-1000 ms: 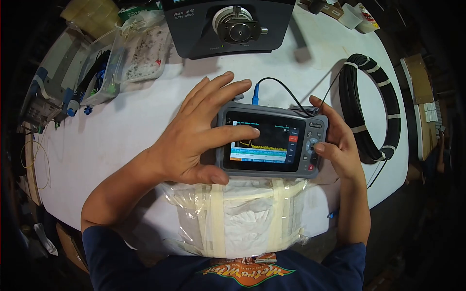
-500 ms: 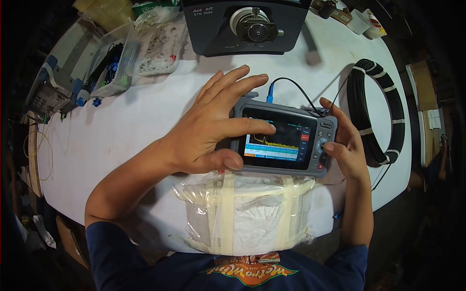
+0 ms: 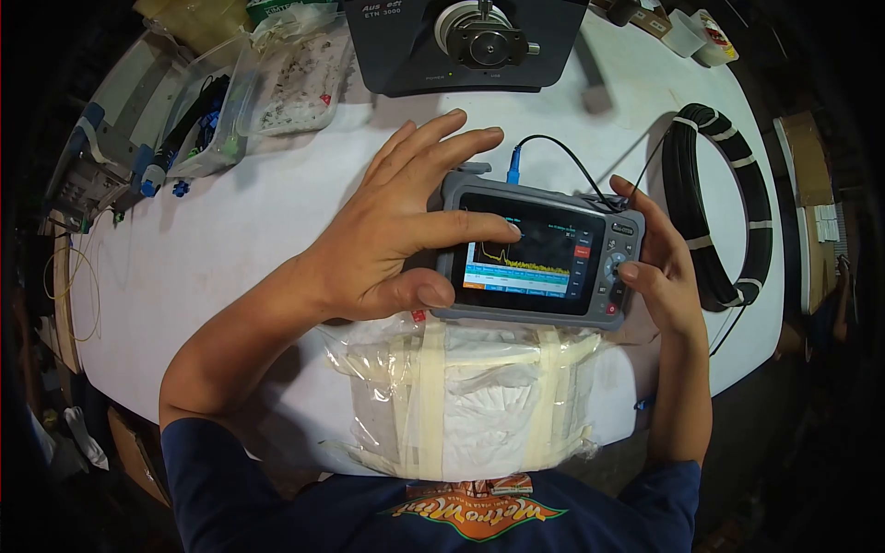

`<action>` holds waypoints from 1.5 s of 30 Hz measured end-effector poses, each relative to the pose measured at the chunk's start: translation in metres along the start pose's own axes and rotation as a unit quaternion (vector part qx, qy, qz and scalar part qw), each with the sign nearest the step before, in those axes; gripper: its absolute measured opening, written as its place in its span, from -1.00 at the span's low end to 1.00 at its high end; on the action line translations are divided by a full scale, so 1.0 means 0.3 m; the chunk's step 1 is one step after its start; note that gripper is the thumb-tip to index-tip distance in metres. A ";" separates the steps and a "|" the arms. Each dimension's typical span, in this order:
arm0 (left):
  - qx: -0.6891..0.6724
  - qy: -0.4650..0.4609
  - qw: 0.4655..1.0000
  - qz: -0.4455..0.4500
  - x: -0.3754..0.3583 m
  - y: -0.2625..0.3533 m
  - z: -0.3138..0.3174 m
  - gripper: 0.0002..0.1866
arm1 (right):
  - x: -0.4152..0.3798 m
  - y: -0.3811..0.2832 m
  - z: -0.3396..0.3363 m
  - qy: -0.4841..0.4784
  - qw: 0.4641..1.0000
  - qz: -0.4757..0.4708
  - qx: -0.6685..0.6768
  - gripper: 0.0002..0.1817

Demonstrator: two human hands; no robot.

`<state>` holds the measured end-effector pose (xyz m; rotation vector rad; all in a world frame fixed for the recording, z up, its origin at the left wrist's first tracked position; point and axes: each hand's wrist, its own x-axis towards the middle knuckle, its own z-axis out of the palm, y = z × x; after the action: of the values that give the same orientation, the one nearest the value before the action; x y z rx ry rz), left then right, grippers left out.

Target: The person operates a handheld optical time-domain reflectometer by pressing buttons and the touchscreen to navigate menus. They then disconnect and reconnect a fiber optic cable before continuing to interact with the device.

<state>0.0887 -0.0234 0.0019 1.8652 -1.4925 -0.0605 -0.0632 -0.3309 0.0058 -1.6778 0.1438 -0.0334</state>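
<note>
A grey handheld OTDR (image 3: 546, 293) sits tilted toward me, with a yellow trace and a blue table on its lit screen. My right hand (image 3: 666, 281) grips its right end, thumb by the round keypad. My left hand (image 3: 383, 226) is open, fingers spread. Its index finger reaches over the screen with the tip at the trace, and its thumb lies by the lower left corner. From the top of the OTDR a blue connector (image 3: 513, 168) leads into a thin black cable (image 3: 570, 150). Below the tester is a plastic-wrapped white bundle (image 3: 489, 405) with cream tape.
A coil of black cable (image 3: 682, 194) with white ties lies to the right. At the back stands a dark machine (image 3: 406, 55) with a round metal fitting. Clear plastic bins (image 3: 221, 147) and a grey-blue device (image 3: 92, 184) occupy the left. Small containers (image 3: 684, 35) stand back right.
My left index fingertip has shifted slightly left and up over the screen. The view has tilted a little; my right hand keeps its grip on the OTDR.
</note>
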 end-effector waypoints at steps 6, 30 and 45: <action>0.004 0.001 1.000 0.005 -0.002 -0.003 0.003 0.06 | 0.001 0.000 -0.003 0.000 1.000 -0.002 -0.008 0.05; 0.012 0.002 1.000 0.004 -0.011 -0.009 0.011 0.01 | -0.003 -0.007 0.000 -0.008 1.000 0.006 -0.007 0.03; 0.010 0.005 1.000 -0.001 -0.012 -0.008 0.013 0.00 | -0.003 -0.005 0.001 -0.001 1.000 0.000 -0.015 0.04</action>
<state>0.0877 -0.0222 -0.0037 1.8792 -1.4889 -0.0372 -0.0638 -0.3302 0.0073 -1.7068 0.1425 -0.0294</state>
